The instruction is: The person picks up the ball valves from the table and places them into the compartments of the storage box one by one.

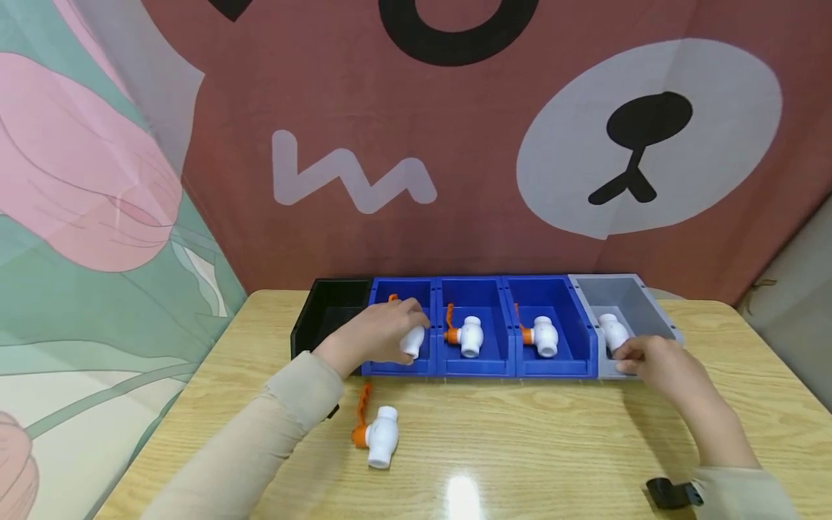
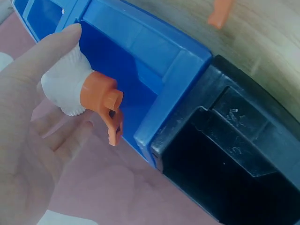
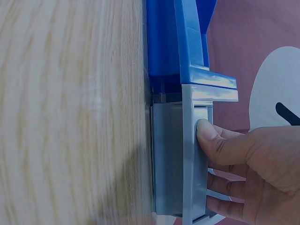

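Observation:
In the head view my left hand is over the leftmost blue bin, gripping a white ball valve. The left wrist view shows that valve's orange handle pointing away from the palm. At the far right my right hand reaches over the front of the grey bin. Its thumb and fingertips pinch the lower end of a tilted white valve, whose handle is out of sight. The grey bin's wall hides this valve in the right wrist view, where my thumb lies against the front lip.
The middle blue bin holds a ball valve, and the right blue bin holds another valve. A black bin ends the row on the left. On the wooden table lies one more orange-handled valve. A printed curtain hangs behind.

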`<action>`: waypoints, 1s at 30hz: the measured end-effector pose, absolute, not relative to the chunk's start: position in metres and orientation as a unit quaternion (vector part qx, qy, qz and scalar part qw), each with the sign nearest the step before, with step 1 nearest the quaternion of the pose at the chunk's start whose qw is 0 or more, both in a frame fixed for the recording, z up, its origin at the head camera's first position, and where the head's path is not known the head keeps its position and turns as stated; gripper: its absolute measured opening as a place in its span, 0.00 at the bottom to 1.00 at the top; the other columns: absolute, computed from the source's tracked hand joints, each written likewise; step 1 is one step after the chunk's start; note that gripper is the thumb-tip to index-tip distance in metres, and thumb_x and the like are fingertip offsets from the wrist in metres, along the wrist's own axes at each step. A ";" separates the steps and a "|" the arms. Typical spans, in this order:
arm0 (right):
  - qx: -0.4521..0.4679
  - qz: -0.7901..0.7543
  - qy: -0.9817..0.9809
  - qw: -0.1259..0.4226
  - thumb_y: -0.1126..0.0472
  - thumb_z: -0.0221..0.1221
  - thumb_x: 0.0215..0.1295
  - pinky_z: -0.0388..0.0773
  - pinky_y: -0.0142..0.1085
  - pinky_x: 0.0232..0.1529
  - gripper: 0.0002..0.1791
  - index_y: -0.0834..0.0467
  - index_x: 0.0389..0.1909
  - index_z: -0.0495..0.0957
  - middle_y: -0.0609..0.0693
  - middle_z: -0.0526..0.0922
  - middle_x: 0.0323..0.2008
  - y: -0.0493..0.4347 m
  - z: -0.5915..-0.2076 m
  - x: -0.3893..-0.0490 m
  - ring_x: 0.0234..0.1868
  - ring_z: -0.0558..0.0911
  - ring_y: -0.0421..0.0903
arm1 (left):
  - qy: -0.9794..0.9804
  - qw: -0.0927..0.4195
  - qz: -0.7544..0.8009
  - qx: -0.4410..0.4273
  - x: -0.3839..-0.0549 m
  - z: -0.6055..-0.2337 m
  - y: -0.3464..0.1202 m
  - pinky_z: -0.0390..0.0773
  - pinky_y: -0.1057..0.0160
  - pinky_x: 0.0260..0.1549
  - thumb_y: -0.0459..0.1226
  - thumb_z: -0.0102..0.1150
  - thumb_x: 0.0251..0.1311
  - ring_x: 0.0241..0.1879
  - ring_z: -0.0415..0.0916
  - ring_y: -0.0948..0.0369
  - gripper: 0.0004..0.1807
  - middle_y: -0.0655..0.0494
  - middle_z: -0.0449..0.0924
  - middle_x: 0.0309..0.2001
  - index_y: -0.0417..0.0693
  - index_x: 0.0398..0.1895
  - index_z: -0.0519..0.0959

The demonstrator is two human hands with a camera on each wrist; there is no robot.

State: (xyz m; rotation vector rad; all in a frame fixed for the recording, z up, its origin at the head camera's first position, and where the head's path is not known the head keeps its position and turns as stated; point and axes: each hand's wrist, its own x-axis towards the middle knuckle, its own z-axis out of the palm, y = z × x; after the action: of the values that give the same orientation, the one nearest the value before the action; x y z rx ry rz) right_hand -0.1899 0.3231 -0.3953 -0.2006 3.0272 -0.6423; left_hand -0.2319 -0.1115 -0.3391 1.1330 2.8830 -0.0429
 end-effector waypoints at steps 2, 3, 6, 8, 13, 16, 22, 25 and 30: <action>-0.064 -0.207 0.976 0.017 0.64 0.68 0.60 0.77 0.52 0.33 0.05 0.62 0.34 0.85 0.56 0.85 0.32 0.324 -0.396 -0.189 0.34 0.81 0.53 | 0.932 0.027 -0.012 0.362 -0.234 -0.340 -0.111 0.81 0.60 0.45 0.48 0.79 0.47 0.47 0.76 0.57 0.32 0.53 0.75 0.54 0.52 0.57 0.80; -0.064 -0.206 0.976 0.016 0.64 0.68 0.60 0.77 0.52 0.33 0.05 0.62 0.34 0.85 0.56 0.85 0.32 0.324 -0.396 -0.189 0.34 0.81 0.53 | 0.932 0.030 -0.012 0.360 -0.235 -0.341 -0.110 0.81 0.60 0.45 0.48 0.79 0.48 0.47 0.76 0.57 0.32 0.53 0.75 0.54 0.52 0.58 0.80; -0.065 -0.205 0.976 0.012 0.64 0.68 0.60 0.77 0.52 0.33 0.04 0.62 0.34 0.85 0.56 0.85 0.32 0.324 -0.397 -0.189 0.33 0.81 0.53 | 0.935 0.037 -0.009 0.352 -0.239 -0.344 -0.110 0.81 0.58 0.46 0.47 0.78 0.48 0.47 0.76 0.56 0.32 0.52 0.74 0.55 0.51 0.58 0.80; -0.066 -0.205 0.977 0.011 0.64 0.68 0.60 0.77 0.53 0.33 0.04 0.62 0.34 0.85 0.56 0.85 0.32 0.325 -0.397 -0.189 0.33 0.81 0.53 | 0.938 0.041 -0.005 0.345 -0.242 -0.346 -0.111 0.81 0.58 0.47 0.46 0.78 0.48 0.48 0.75 0.55 0.31 0.52 0.74 0.55 0.52 0.58 0.80; -0.065 -0.205 0.976 0.013 0.64 0.68 0.60 0.77 0.53 0.33 0.05 0.61 0.34 0.85 0.55 0.85 0.32 0.326 -0.396 -0.188 0.33 0.81 0.53 | 0.944 0.047 0.007 0.327 -0.250 -0.352 -0.112 0.79 0.56 0.50 0.45 0.77 0.50 0.49 0.75 0.54 0.32 0.51 0.74 0.56 0.51 0.59 0.79; -0.065 -0.206 0.976 0.014 0.64 0.68 0.60 0.77 0.52 0.33 0.05 0.62 0.34 0.85 0.55 0.85 0.32 0.326 -0.395 -0.188 0.33 0.80 0.53 | 0.947 0.052 0.008 0.318 -0.254 -0.355 -0.111 0.79 0.55 0.52 0.45 0.77 0.51 0.51 0.75 0.53 0.32 0.50 0.73 0.58 0.50 0.61 0.78; -0.066 -0.209 0.976 0.014 0.65 0.68 0.60 0.77 0.51 0.33 0.04 0.62 0.34 0.85 0.56 0.85 0.32 0.324 -0.396 -0.189 0.33 0.80 0.52 | 0.954 0.076 -0.002 0.292 -0.259 -0.356 -0.107 0.75 0.54 0.58 0.45 0.76 0.52 0.57 0.73 0.52 0.34 0.49 0.72 0.62 0.50 0.64 0.77; -0.065 -0.210 0.975 0.016 0.64 0.67 0.60 0.76 0.51 0.32 0.05 0.62 0.35 0.85 0.55 0.85 0.32 0.323 -0.396 -0.189 0.33 0.80 0.52 | 0.955 0.082 -0.005 0.284 -0.261 -0.357 -0.103 0.75 0.54 0.59 0.44 0.76 0.53 0.57 0.73 0.52 0.34 0.49 0.72 0.62 0.50 0.64 0.77; -0.064 -0.210 0.975 0.020 0.63 0.67 0.61 0.77 0.51 0.33 0.06 0.62 0.36 0.85 0.56 0.85 0.32 0.325 -0.395 -0.190 0.34 0.80 0.53 | 0.956 0.084 -0.014 0.281 -0.264 -0.362 -0.098 0.76 0.55 0.56 0.44 0.76 0.52 0.54 0.73 0.53 0.33 0.50 0.72 0.61 0.51 0.63 0.77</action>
State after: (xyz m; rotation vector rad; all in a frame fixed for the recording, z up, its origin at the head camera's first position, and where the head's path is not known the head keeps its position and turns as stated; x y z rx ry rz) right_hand -0.1898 0.3247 -0.3946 -0.1982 3.0262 -0.6501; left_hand -0.2645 -0.0984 -0.3616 0.8387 2.8515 -0.0424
